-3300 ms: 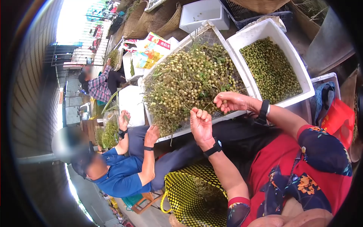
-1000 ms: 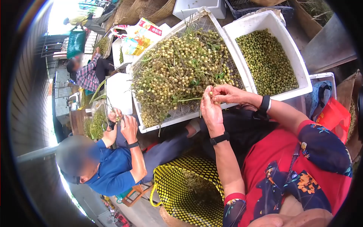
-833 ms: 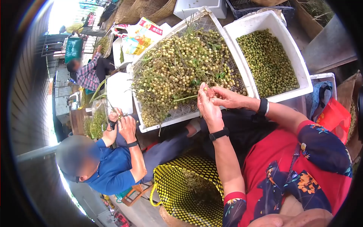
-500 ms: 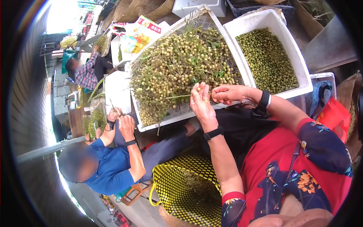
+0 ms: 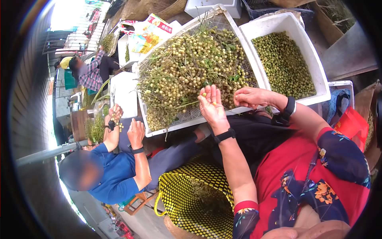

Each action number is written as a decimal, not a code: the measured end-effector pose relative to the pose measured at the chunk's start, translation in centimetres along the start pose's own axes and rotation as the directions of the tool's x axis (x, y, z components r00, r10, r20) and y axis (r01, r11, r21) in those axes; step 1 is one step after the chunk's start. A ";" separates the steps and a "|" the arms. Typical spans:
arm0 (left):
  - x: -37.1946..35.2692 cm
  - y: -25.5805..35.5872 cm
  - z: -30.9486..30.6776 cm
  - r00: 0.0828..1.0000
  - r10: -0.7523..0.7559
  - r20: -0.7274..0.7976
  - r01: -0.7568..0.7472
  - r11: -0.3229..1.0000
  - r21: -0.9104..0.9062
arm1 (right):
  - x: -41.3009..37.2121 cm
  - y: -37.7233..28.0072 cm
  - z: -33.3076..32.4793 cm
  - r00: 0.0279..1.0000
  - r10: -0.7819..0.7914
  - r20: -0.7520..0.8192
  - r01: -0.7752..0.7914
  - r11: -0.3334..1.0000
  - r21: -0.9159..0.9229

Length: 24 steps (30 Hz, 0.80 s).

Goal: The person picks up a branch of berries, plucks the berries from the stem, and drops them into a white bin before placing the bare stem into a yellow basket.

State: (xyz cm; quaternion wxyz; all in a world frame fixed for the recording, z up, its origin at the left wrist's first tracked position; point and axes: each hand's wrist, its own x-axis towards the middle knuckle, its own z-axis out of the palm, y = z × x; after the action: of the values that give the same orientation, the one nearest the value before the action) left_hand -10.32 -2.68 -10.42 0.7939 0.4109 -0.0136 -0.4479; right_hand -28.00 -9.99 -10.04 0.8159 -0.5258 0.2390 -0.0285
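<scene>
nearest the body: yellow-and-black woven basket (image 5: 175, 187) at the knees, mouth open, loaded with bare stems (image 5: 207, 197); parked right under the hands, probably so scrap drops straight in; above it, left hand (image 5: 213, 111) palm up, fingers spread wide and flat, gripping nothing, just cradling a few loose fruits (image 5: 205, 95) on palm and finger bases; flat open palm reads as a way to stop them rolling off; just beside, right hand (image 5: 250, 96) over the near rim of the mesh tray (image 5: 181, 126), fingers curled in toward the thumb, nearly closed; can't tell what, if anything, sits in that pinch; hands near but apart; tray set directly ahead of the lap, likely for reach, heaped with a fruit pile (image 5: 191, 67), pale round fruit on stalks, a few leaves mixed in; touching its far side, white tub (image 5: 266, 24) holding only stalkless green fruit (image 5: 284, 63), no stems visible; side-by-side placement looks like a short carry from tray; red bag (image 5: 354, 125) at the right edge; off to the left, co-worker in a blue shirt (image 5: 119, 179), one raised hand (image 5: 115, 115) with a small cluster; farther back, printed bag (image 5: 153, 34) and a person in plaid (image 5: 90, 73) among more trays.
</scene>
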 end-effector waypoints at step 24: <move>-4.9 -0.7 2.2 0.989 0.130 0.076 -0.149 0.916 0.373 | 2.0 1.6 0.5 0.532 -0.841 -0.098 0.339 0.318 -0.886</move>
State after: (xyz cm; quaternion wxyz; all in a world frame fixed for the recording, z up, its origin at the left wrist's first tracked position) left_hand -14.64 -0.71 -7.72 0.7291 0.5428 -0.1487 -0.3894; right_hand -26.38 -9.48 -12.00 0.3100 -0.8393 0.2244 -0.3861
